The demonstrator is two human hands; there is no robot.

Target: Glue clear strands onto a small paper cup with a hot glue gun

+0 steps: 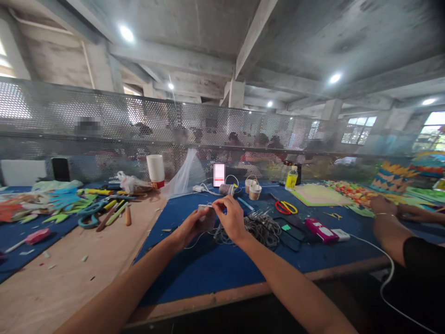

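The left hand [192,224] is closed around a small pale thing [208,223], and the right hand [232,220] meets its upper edge, thumb and forefinger drawn narrowly together; whether they pinch a strand cannot be told. The thing is above the middle of the blue-topped table [194,280], partly covered by fingers. It looks dull greyish-pink and rounded, rather like a little cup, with a lighter top edge; finer surface detail is blurred. A thin cord [198,239] curves just below it. A tangled heap of grey cord [264,230] lies right of the hands. Farther off stand a spool [226,189] and two small cups [255,193], with red-and-yellow scissors [286,207] to their right.
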